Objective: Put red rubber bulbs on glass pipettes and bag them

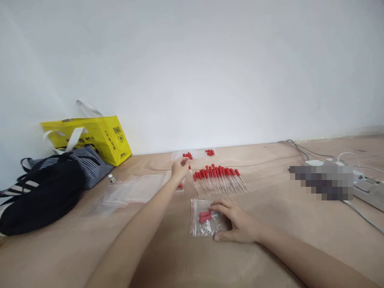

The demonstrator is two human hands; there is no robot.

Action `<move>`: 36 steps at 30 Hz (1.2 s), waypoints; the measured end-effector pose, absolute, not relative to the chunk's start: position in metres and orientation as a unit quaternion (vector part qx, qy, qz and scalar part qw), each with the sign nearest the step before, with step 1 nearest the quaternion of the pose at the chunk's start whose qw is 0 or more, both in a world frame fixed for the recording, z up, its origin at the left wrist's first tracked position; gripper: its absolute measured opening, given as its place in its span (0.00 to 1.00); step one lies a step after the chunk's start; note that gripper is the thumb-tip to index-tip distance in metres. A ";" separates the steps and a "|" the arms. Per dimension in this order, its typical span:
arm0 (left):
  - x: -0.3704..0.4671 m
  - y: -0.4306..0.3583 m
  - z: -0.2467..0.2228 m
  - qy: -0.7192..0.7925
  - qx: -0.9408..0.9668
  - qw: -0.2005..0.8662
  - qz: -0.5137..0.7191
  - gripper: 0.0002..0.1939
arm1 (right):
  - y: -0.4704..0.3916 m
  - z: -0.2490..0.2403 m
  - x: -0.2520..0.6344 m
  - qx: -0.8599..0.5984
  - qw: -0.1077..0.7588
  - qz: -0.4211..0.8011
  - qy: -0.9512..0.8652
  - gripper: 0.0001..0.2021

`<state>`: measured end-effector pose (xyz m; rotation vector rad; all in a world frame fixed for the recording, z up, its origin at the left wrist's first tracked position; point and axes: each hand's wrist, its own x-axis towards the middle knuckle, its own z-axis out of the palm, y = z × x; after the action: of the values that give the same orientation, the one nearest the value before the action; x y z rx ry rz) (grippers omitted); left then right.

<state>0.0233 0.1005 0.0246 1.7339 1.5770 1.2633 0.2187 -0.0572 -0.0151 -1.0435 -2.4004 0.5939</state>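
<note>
My left hand (pixel 181 168) reaches across the table with its fingertips pinched together. At those fingertips is a glass dropper with a red rubber bulb (pixel 189 167), its stem pointing down. My right hand (pixel 235 222) rests at the right side of a small clear zip bag (pixel 196 228), thumb and fingers spread over its edge. Inside the bag lie droppers with red bulbs (pixel 205 217), their stems partly under my fingers. Just beyond the bag, a row of several red-bulbed droppers (pixel 220 172) lies side by side, stems toward me.
Left of the row, empty clear zip bags (pixel 141 188) lie overlapped. More bagged droppers (pixel 198 153) lie by the wall. A tiny bottle (pixel 112 179), a dark bag (pixel 45 196) and a yellow bag (pixel 117 140) stand left. A power strip (pixel 370 190) and cables (pixel 303 150) lie right.
</note>
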 end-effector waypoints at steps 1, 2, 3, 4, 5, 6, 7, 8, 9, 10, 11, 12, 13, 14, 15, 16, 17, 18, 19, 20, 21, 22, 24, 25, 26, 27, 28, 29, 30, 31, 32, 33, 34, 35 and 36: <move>0.012 0.091 0.029 0.564 0.630 0.245 0.474 0.12 | -0.057 -0.015 0.219 -0.379 0.227 0.216 -0.871 0.34; -0.002 0.080 0.033 0.556 0.626 0.251 0.487 0.15 | -0.057 -0.016 0.219 -0.380 0.228 0.216 -0.870 0.34; -0.015 0.068 0.035 0.549 0.621 0.255 0.498 0.17 | -0.057 -0.016 0.219 -0.380 0.227 0.217 -0.870 0.34; -0.029 0.055 0.035 0.545 0.616 0.258 0.506 0.19 | -0.056 -0.017 0.220 -0.380 0.227 0.218 -0.870 0.34; -0.042 0.043 0.034 0.544 0.611 0.259 0.513 0.21 | -0.056 -0.018 0.220 -0.379 0.226 0.219 -0.870 0.34; -0.053 0.031 0.032 0.543 0.607 0.264 0.517 0.22 | -0.056 -0.018 0.220 -0.378 0.225 0.218 -0.871 0.34; -0.062 0.019 0.030 0.547 0.596 0.277 0.519 0.23 | -0.056 -0.019 0.220 -0.378 0.225 0.217 -0.871 0.34; -0.068 0.009 0.026 0.553 0.586 0.286 0.519 0.24 | -0.056 -0.019 0.220 -0.379 0.225 0.216 -0.871 0.34; -0.072 0.001 0.022 0.561 0.576 0.298 0.515 0.25 | -0.056 -0.019 0.220 -0.380 0.225 0.215 -0.871 0.34; -0.074 -0.006 0.019 0.567 0.567 0.308 0.512 0.25 | -0.056 -0.019 0.220 -0.381 0.225 0.214 -0.871 0.34; -0.073 -0.012 0.016 0.571 0.563 0.313 0.509 0.25 | -0.057 -0.019 0.220 -0.382 0.226 0.214 -0.870 0.34; -0.072 -0.016 0.013 0.573 0.561 0.315 0.507 0.24 | -0.057 -0.019 0.220 -0.382 0.227 0.215 -0.870 0.33; -0.070 -0.019 0.012 0.573 0.562 0.314 0.507 0.24 | -0.057 -0.018 0.220 -0.382 0.227 0.216 -0.869 0.33; -0.067 -0.021 0.010 0.572 0.565 0.312 0.506 0.23 | -0.058 -0.018 0.220 -0.382 0.228 0.217 -0.869 0.33; -0.064 -0.022 0.010 0.571 0.568 0.310 0.505 0.23 | -0.058 -0.018 0.220 -0.382 0.229 0.218 -0.868 0.33; -0.062 -0.023 0.009 0.571 0.570 0.309 0.503 0.23 | -0.058 -0.018 0.220 -0.382 0.230 0.219 -0.868 0.33; -0.060 -0.023 0.009 0.570 0.573 0.310 0.501 0.22 | -0.058 -0.018 0.220 -0.382 0.230 0.220 -0.868 0.33; -0.058 -0.024 0.008 0.569 0.575 0.312 0.499 0.22 | -0.058 -0.018 0.220 -0.381 0.230 0.222 -0.867 0.33; -0.056 -0.024 0.008 0.567 0.575 0.313 0.499 0.22 | -0.058 -0.018 0.220 -0.381 0.231 0.222 -0.867 0.34; -0.055 -0.025 0.007 0.567 0.574 0.315 0.500 0.21 | -0.057 -0.019 0.220 -0.381 0.231 0.223 -0.867 0.34; -0.053 -0.026 0.005 0.567 0.572 0.317 0.501 0.21 | -0.057 -0.019 0.221 -0.380 0.231 0.223 -0.867 0.34; -0.052 -0.028 0.004 0.567 0.571 0.320 0.500 0.20 | -0.057 -0.019 0.221 -0.380 0.230 0.222 -0.868 0.34; -0.047 -0.031 0.000 0.566 0.576 0.331 0.488 0.18 | -0.057 -0.020 0.221 -0.381 0.230 0.222 -0.868 0.34; -0.045 -0.033 -0.002 0.562 0.585 0.340 0.476 0.16 | -0.057 -0.021 0.221 -0.382 0.230 0.223 -0.867 0.34; -0.042 -0.035 -0.004 0.554 0.597 0.351 0.462 0.15 | -0.057 -0.021 0.221 -0.385 0.231 0.224 -0.865 0.35; -0.038 -0.037 -0.005 0.545 0.611 0.361 0.447 0.14 | -0.057 -0.021 0.221 -0.389 0.234 0.225 -0.862 0.36; -0.035 -0.038 -0.006 0.535 0.623 0.371 0.434 0.12 | -0.057 -0.022 0.221 -0.393 0.238 0.227 -0.859 0.37; -0.032 -0.039 -0.007 0.524 0.634 0.382 0.422 0.11 | -0.057 -0.022 0.221 -0.397 0.241 0.229 -0.855 0.38; -0.028 -0.040 -0.007 0.513 0.642 0.392 0.414 0.10 | -0.057 -0.022 0.221 -0.401 0.243 0.232 -0.852 0.40; -0.025 -0.040 -0.008 0.503 0.647 0.403 0.408 0.10 | -0.058 -0.022 0.220 -0.404 0.246 0.234 -0.849 0.41; -0.021 -0.040 -0.008 0.492 0.649 0.417 0.402 0.10 | -0.058 -0.022 0.220 -0.407 0.248 0.236 -0.847 0.41; -0.018 -0.039 -0.009 0.483 0.650 0.432 0.397 0.10 | -0.058 -0.022 0.220 -0.409 0.251 0.236 -0.845 0.41; -0.015 -0.037 -0.010 0.474 0.650 0.446 0.391 0.11 | -0.058 -0.022 0.219 -0.412 0.253 0.236 -0.843 0.42; -0.012 -0.035 -0.012 0.468 0.652 0.457 0.384 0.12 | -0.058 -0.022 0.219 -0.414 0.253 0.236 -0.842 0.42; -0.010 -0.033 -0.014 0.463 0.656 0.462 0.376 0.14 | -0.058 -0.022 0.219 -0.415 0.252 0.235 -0.842 0.42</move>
<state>-0.0097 -0.0328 -0.0144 1.6141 1.1393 0.9241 0.2191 -0.0580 -0.0222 -1.1295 -2.2888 0.6401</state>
